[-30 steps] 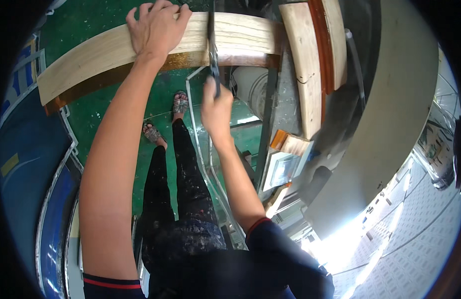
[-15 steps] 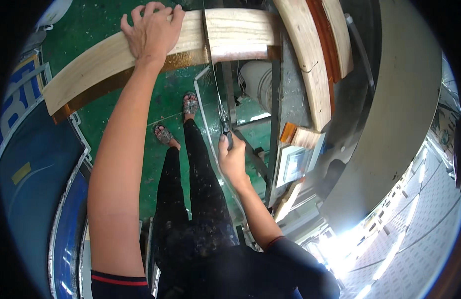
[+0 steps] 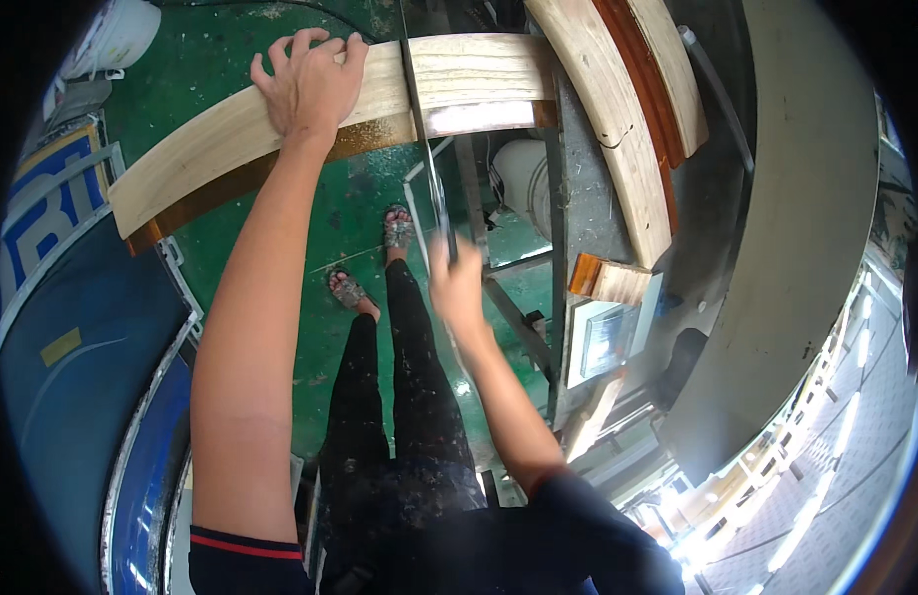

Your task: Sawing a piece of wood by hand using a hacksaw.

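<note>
A pale curved wooden board [image 3: 479, 74] with a brown underside lies across the far part of the view, its right end on the grey bench. My left hand [image 3: 313, 89] presses on its top, fingers spread and hooked over the far edge. A handsaw [image 3: 415, 104] crosses the board just right of that hand, its thin blade running away from me. My right hand [image 3: 461, 297], smeared by motion, is closed round the saw's handle nearer my body. How deep the blade sits in the wood I cannot tell.
More curved boards [image 3: 608, 129] lie on the bench [image 3: 590, 188] at right, with a short wood block [image 3: 610, 280] near its closer end. A white bucket [image 3: 523, 178] stands below. Blue panels [image 3: 57, 297] line the left side, and a large pale curved panel [image 3: 791, 248] the right.
My right hand has pushed the saw away from me along its line, bringing the hand closer to the board. The left hand keeps its place on the wood. The whole view has shifted slightly.
</note>
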### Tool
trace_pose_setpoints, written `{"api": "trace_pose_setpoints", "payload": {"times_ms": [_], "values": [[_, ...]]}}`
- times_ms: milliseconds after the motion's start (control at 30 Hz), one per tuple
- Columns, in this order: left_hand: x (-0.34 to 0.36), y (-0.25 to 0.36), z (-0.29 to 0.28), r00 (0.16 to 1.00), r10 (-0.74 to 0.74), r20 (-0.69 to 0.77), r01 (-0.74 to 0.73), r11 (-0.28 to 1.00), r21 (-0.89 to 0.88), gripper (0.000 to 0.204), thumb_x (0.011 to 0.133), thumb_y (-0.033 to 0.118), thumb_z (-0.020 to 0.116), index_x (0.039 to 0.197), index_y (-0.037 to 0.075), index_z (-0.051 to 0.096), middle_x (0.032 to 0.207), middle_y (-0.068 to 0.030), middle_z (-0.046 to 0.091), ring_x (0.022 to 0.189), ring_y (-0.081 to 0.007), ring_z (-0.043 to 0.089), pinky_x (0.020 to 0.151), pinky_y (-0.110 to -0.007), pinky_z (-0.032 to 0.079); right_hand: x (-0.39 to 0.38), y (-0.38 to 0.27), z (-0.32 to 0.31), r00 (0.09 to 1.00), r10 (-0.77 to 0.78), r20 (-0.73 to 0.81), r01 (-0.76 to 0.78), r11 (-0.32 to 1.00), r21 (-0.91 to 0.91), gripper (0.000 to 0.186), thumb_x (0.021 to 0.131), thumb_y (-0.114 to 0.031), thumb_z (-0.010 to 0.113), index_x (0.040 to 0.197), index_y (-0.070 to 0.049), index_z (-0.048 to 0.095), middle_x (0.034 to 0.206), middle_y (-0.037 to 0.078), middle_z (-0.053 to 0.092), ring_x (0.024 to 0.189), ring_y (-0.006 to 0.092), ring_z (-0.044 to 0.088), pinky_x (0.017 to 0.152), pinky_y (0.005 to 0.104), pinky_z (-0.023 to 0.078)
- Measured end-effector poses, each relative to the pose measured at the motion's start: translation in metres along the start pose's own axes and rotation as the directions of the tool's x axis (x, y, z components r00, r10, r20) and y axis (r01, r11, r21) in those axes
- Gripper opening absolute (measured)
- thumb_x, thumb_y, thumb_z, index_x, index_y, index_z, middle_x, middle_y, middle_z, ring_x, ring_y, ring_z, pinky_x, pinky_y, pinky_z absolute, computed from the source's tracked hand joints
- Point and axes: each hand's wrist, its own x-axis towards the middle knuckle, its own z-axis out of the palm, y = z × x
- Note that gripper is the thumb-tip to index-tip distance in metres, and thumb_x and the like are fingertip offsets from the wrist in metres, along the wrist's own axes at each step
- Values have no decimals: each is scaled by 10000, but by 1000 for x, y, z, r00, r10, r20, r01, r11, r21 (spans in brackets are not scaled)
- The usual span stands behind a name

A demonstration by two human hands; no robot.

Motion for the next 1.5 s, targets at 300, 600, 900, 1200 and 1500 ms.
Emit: {"api": "trace_pose_setpoints", "payload": {"times_ms": [300, 600, 900, 1200, 1500], "values": [[1, 0, 8, 1000, -26, 18, 27, 997, -68, 469, 946, 512, 431, 1032, 201, 771, 1273, 20, 617, 1263, -264, 454, 1139, -534, 145, -86, 51, -21, 987, 149, 64, -138, 978, -156, 222, 919, -191, 598, 976, 18, 646, 640, 217, 553, 602, 418, 604, 566, 404, 470], [-3, 23, -17, 997, -16, -71, 13, 999, -45, 439, 938, 398, 513, 882, 50, 774, 1121, -150, 661, 1135, -325, 522, 1053, -490, 285, 60, -21, 22, 998, -23, -60, 22, 1000, -10, 417, 980, -318, 554, 780, 46, 592, 636, 259, 541, 575, 442, 509, 551, 439, 433], [-1, 25, -27, 998, -66, 12, 67, 994, -91, 436, 939, 405, 518, 870, 51, 763, 950, -150, 715, 989, -340, 608, 930, -476, 382, -113, 91, -40, 982, 164, 97, -161, 986, -40, 251, 931, -208, 598, 873, 36, 597, 579, 145, 482, 497, 240, 496, 527, 369, 420], [5, 15, -20, 989, -131, 64, 132, 991, -17, 478, 921, 476, 541, 872, 56, 765, 927, -162, 718, 961, -330, 619, 895, -457, 393, 35, -77, -23, 975, 142, 169, -148, 989, 24, 464, 1014, -393, 482, 893, 44, 583, 650, 191, 535, 607, 283, 520, 640, 423, 446], [8, 11, -20, 954, -136, 269, 133, 991, 28, 665, 889, 706, 398, 1116, 192, 753, 1054, -128, 725, 1089, -285, 619, 995, -420, 344, -52, -98, -82, 936, 285, 208, -277, 958, -69, 344, 1031, -266, 436, 988, 36, 594, 681, 186, 529, 636, 257, 537, 645, 397, 451]]}}
